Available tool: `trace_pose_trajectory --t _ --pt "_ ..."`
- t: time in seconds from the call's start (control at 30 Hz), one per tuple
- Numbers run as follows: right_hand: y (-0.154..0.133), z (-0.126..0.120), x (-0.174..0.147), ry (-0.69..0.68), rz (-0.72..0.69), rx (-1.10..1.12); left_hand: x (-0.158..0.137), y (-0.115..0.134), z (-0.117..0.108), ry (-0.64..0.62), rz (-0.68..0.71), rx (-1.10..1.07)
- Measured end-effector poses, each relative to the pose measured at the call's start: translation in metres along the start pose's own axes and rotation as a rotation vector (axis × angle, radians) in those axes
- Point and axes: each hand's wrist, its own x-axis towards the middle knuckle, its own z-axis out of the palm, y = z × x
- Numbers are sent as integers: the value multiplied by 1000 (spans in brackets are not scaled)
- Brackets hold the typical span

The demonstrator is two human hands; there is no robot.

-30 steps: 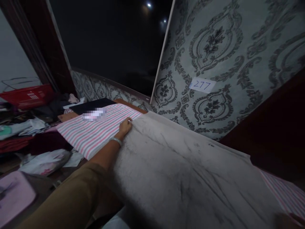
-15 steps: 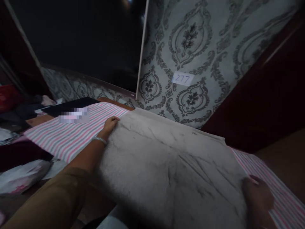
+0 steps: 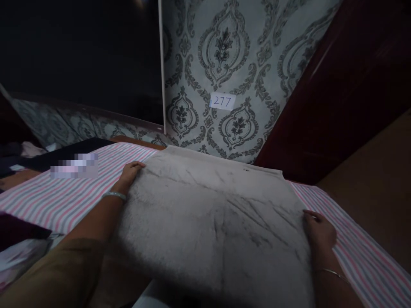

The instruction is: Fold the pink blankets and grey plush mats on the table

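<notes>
A wide, pale grey cloth (image 3: 192,205) with darker vein-like streaks lies spread in front of me. Its far edge rests on a pink, grey and white striped cloth (image 3: 93,184), while its near edge is blurred and hangs towards me. My left hand (image 3: 131,173), with a bracelet at the wrist, is closed on the left edge of the grey cloth near the far corner. On the opposite side, my right hand (image 3: 321,229) pinches the right edge, a bit nearer to me. The fingers under the cloth are hidden.
Behind the surface stands a patterned wall (image 3: 221,55) with a paper label (image 3: 222,101) reading 277. A large dark screen (image 3: 83,55) hangs at the left. A dark red panel (image 3: 308,115) slants along the right. Bags and fabric (image 3: 22,261) lie at lower left.
My view has turned to the right. My right hand has moved forward along the cloth's right edge and is sharper now. The left hand keeps its hold near the far left corner.
</notes>
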Motion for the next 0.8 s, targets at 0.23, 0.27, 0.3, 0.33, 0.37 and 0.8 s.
trace_pose_trajectory --t 0.23,0.27,0.3,0.33,0.37,0.8 --pt "-2 -1 -1 -1 1 -43 1 1 -2 -17 -55 -129" --pt "-1 -1 0 1 -1 -42 1 1 -2 -17 -61 -142" --pt "-1 -1 0 2 -4 -38 1 1 -3 -19 -66 -155" --pt "0 -1 1 6 -8 -31 1 1 -3 -22 -71 -167" --pt "1 0 1 13 -12 -19 1 1 -4 -26 -74 -177" --pt "11 10 8 113 -13 145 1 1 -8 28 -56 -193"
